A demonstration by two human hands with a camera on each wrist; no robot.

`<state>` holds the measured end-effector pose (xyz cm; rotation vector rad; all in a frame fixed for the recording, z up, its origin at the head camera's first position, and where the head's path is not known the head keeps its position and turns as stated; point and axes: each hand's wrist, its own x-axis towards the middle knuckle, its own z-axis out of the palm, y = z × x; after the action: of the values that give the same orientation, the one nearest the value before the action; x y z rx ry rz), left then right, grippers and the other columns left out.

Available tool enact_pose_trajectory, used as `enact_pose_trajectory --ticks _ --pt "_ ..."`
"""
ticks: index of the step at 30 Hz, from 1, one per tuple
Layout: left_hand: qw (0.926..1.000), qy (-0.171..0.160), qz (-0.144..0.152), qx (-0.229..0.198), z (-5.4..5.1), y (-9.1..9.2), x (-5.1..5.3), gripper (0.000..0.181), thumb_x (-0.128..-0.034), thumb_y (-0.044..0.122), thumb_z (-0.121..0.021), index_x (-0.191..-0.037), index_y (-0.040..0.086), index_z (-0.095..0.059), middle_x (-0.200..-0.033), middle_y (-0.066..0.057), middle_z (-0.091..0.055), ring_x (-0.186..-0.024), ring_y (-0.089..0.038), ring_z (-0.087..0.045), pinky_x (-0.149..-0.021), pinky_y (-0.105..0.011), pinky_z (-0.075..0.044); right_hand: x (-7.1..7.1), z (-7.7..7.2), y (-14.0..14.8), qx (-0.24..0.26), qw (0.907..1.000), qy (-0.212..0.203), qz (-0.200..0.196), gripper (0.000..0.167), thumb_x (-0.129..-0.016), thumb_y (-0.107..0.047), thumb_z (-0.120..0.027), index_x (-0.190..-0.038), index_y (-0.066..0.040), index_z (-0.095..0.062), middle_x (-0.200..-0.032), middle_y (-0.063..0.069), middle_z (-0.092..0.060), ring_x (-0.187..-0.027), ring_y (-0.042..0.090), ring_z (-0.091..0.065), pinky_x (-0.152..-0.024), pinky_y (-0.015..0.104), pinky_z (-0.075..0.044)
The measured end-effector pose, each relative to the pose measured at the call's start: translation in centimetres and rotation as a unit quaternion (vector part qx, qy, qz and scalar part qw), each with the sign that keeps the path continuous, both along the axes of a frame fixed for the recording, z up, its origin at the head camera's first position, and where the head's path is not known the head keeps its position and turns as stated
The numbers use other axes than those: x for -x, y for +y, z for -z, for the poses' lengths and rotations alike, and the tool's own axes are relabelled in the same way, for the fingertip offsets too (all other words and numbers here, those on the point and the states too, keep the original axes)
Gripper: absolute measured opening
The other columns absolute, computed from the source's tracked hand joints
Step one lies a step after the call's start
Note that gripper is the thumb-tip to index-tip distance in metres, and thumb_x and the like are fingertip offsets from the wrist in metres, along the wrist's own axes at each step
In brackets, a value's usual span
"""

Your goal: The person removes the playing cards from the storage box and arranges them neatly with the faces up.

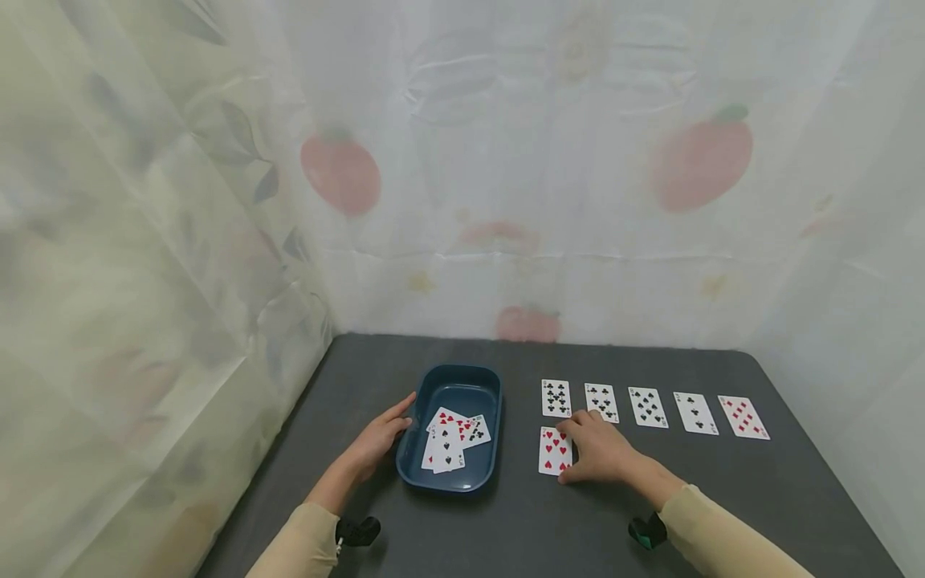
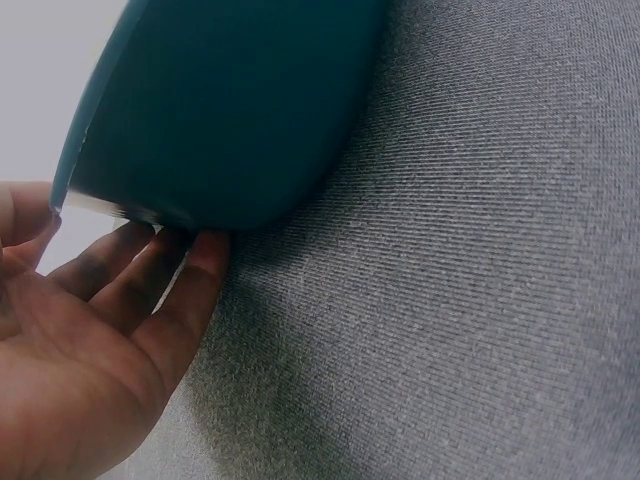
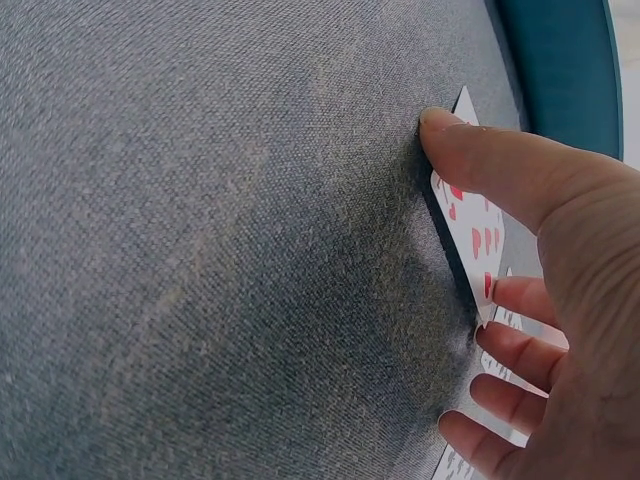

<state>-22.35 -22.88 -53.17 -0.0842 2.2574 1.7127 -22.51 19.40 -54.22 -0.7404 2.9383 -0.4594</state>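
My left hand (image 1: pixel 373 444) is at the left side of a dark blue tray (image 1: pixel 499 433), thumb at the rim and fingers against the outer wall. In the left wrist view, those fingers (image 2: pixel 190 290) touch the tray's underside curve. Several loose playing cards (image 1: pixel 446 445) overlap inside the tray, a spades card on top. To the tray's right, my right hand (image 1: pixel 600 449) pinches a hearts playing card (image 1: pixel 552 451) by its near and far edges, thumb and fingertips apart. Seen from the right wrist, this hearts card (image 3: pixel 478 235) stands tilted, shadow beneath it.
Behind the right hand runs a row of face-up playing cards, from a clubs card (image 1: pixel 556 398) at left to a diamonds card (image 1: pixel 743 417) at right. Dark grey cloth covers the table (image 1: pixel 506 538). Pale printed curtains (image 1: pixel 535 160) hang behind and at the sides.
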Motion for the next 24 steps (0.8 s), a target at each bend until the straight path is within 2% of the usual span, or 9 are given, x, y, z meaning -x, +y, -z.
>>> enact_pose_trajectory --ticks 6,11,14,18,24 --pt "0.9998 0.012 0.008 0.010 -0.1 0.0 0.0 0.056 -0.1073 0.023 -0.049 -0.162 0.026 -0.035 -0.167 -0.017 -0.023 -0.147 -0.049 -0.028 -0.113 -0.068 -0.024 0.0 0.0 0.0 -0.003 1.0000 -0.002 0.002 0.084 -0.063 -0.055 -0.093 -0.131 -0.011 -0.067 -0.122 0.009 -0.060 -0.110 0.028 -0.052 -0.093 0.049 -0.048" --pt "1.0000 0.005 0.007 -0.001 0.1 0.0 0.0 0.056 -0.1073 0.022 -0.049 -0.162 0.028 -0.035 -0.167 -0.016 -0.022 -0.147 -0.048 -0.029 -0.111 -0.069 -0.027 0.1 -0.1 0.0 -0.004 1.0000 -0.002 -0.004 0.087 -0.065 -0.055 -0.092 -0.134 -0.009 -0.065 -0.123 0.009 -0.059 -0.108 0.026 -0.051 -0.092 0.049 -0.048" --pt "1.0000 0.002 0.007 -0.006 0.1 0.0 0.0 0.057 -0.1071 0.021 -0.049 -0.162 0.028 -0.035 -0.167 -0.017 -0.022 -0.147 -0.048 -0.028 -0.110 -0.070 -0.029 0.3 -0.3 0.0 0.007 0.9998 0.016 -0.013 0.086 -0.067 -0.053 -0.091 -0.135 -0.007 -0.064 -0.123 0.010 -0.059 -0.109 0.028 -0.052 -0.093 0.050 -0.047" --pt "1.0000 0.002 0.007 -0.004 0.1 0.0 0.0 0.056 -0.1070 0.022 -0.049 -0.161 0.029 -0.035 -0.168 -0.015 -0.021 -0.149 -0.048 -0.025 -0.112 -0.070 -0.024 0.6 -0.9 -0.4 0.028 0.9978 0.055 -0.026 0.082 -0.071 -0.049 -0.090 -0.135 -0.005 -0.064 -0.127 0.012 -0.060 -0.115 0.032 -0.054 -0.097 0.053 -0.047" --pt "1.0000 0.001 0.004 0.000 0.0 0.0 0.1 0.056 -0.1073 0.022 -0.049 -0.161 0.030 -0.036 -0.168 -0.016 -0.021 -0.149 -0.048 -0.026 -0.112 -0.070 -0.025 1.1 -2.4 -2.1 0.045 0.9957 0.069 -0.042 0.079 -0.080 -0.046 -0.086 -0.142 -0.006 -0.059 -0.138 0.014 -0.057 -0.128 0.035 -0.049 -0.104 0.056 -0.043"
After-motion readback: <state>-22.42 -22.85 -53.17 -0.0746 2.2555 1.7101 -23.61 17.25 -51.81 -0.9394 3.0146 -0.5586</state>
